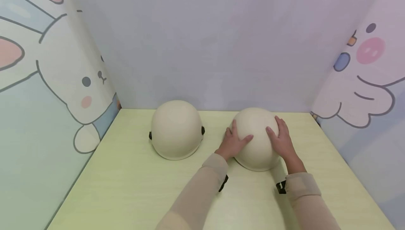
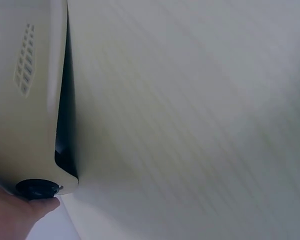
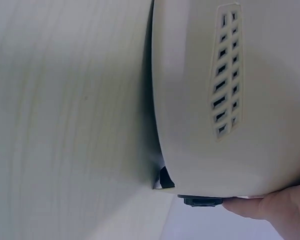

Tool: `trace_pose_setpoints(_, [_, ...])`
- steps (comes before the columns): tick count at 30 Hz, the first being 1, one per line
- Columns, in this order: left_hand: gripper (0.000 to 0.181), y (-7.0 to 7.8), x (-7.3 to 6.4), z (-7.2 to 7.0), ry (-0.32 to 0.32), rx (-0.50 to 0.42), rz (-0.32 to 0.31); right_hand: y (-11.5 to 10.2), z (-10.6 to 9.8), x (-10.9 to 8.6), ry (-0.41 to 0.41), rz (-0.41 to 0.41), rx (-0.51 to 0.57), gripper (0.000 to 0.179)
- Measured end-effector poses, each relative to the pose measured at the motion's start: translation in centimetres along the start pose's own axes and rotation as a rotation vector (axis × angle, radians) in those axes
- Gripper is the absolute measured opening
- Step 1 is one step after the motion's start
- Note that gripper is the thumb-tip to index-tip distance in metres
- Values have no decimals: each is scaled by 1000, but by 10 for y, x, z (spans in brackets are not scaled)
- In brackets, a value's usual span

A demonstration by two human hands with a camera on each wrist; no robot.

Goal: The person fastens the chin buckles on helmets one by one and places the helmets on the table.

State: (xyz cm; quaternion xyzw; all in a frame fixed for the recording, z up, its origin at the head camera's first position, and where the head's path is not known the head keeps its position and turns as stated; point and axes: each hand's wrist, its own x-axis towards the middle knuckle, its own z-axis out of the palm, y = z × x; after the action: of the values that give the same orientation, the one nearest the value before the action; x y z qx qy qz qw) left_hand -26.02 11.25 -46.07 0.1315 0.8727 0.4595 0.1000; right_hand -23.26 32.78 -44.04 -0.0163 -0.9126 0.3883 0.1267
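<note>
A cream helmet (image 1: 257, 152) stands dome-up on the right part of the table, held from both sides. My left hand (image 1: 233, 144) grips its left side, thumb across the front of the dome. On the opposite side my right hand (image 1: 283, 145) holds it with thumb and fingers spread. In the left wrist view a fingertip touches the round black side fitting (image 2: 37, 189), near a vent grille (image 2: 25, 60). The right wrist view shows another black fitting (image 3: 202, 201) beside a fingertip, and a longer vent (image 3: 226, 75). The helmet's inside is mostly hidden.
A second cream helmet (image 1: 176, 128) with black side fittings sits to the left on the pale yellow-green table (image 1: 126, 188). A plain grey wall (image 1: 205, 47) rises behind. Side panels with a cartoon rabbit (image 1: 66, 72) and another cartoon animal (image 1: 379, 61) flank the table.
</note>
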Motion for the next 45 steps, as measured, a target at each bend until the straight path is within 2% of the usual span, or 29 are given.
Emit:
trace_pose_setpoints(5, [102, 3, 3, 5, 20, 37, 19, 5, -3, 0, 15, 8, 1, 71])
trace_pose_setpoints(15, [100, 12, 9, 17, 25, 32, 45, 13, -14, -4, 48, 17, 9, 70])
trace_pose_setpoints(23, [101, 10, 16, 28, 29, 78, 45, 19, -17, -5, 70, 27, 21, 69])
trace_pose_setpoints(39, [100, 10, 19, 27, 15, 70, 44, 15, -15, -5, 109, 37, 51, 67])
trace_pose_setpoints(45, [99, 9, 19, 27, 7, 98, 41, 18, -14, -4, 109, 46, 63, 67])
